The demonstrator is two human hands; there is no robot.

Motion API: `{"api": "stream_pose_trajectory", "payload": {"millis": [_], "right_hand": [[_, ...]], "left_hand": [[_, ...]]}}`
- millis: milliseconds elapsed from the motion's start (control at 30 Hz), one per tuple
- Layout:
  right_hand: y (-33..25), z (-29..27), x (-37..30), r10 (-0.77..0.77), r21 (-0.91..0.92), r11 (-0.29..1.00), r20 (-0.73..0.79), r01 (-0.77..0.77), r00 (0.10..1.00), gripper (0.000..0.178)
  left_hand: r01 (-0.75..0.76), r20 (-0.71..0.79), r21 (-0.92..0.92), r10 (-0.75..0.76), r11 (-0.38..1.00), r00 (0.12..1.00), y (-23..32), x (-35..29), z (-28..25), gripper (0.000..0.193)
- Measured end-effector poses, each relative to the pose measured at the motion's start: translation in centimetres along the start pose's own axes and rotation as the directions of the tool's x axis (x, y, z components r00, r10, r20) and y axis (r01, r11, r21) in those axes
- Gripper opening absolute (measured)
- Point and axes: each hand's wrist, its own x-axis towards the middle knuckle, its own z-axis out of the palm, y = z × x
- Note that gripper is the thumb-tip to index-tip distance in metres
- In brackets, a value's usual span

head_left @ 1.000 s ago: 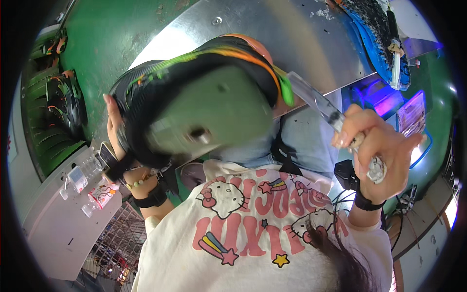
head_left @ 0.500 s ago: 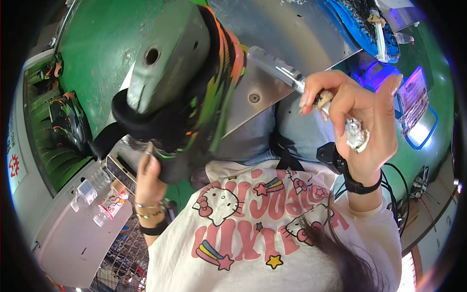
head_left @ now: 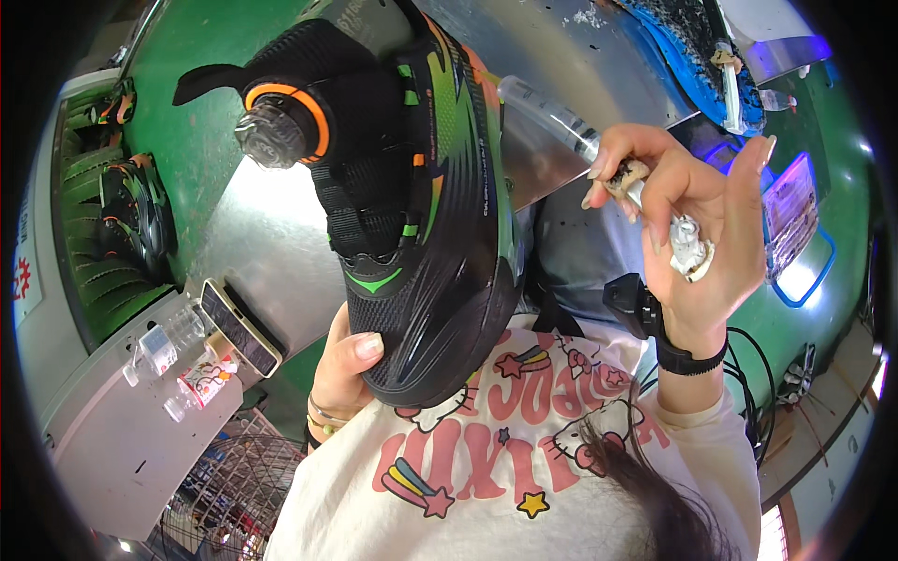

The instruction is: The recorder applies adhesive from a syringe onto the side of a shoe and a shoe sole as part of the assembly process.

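Note:
A black sneaker with green and orange trim fills the middle, its toe toward me. On its tongue sits a clear round dial ringed in orange. My left hand grips the toe, thumb on top, its other fingers hidden beneath. To the right, my right hand holds a clear syringe between bent fingers, with the tip close to the shoe's side near the collar. White material is wrapped on the plunger end, which lies against my palm. A grey last shows at the shoe's opening.
Other sneakers rest on a green rack at the left. A phone and plastic bottles lie on the table at lower left. Far right are a blue tray with another syringe and a blue-framed stand.
The shoe has swung round so that its toe now points toward me and its dial shows. My left hand has moved right and down onto the toe. The syringe has shifted slightly right.

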Motion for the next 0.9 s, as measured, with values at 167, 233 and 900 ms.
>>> {"api": "stream_pose_trajectory", "payload": {"millis": [167,233,900], "right_hand": [[-0.1,-0.1,0.0,-0.012,0.045,0.999,0.046,0.01,0.999,0.073],[-0.2,0.2,-0.1,-0.026,0.045,0.999,0.045,0.024,0.999,0.073],[-0.2,0.2,1.8,0.067,0.247,0.965,0.088,-0.087,0.994,0.069]], "left_hand": [[0.012,-0.025,-0.099,-0.015,0.995,1.0,0.3,-0.5,-0.9,0.08],[0.006,-0.047,-0.149,-0.013,0.989,0.999,0.4,-0.9,-1.6,0.081],[0.021,-0.032,-0.364,-0.035,0.931,0.999,1.6,-1.0,-1.3,0.052]]}}
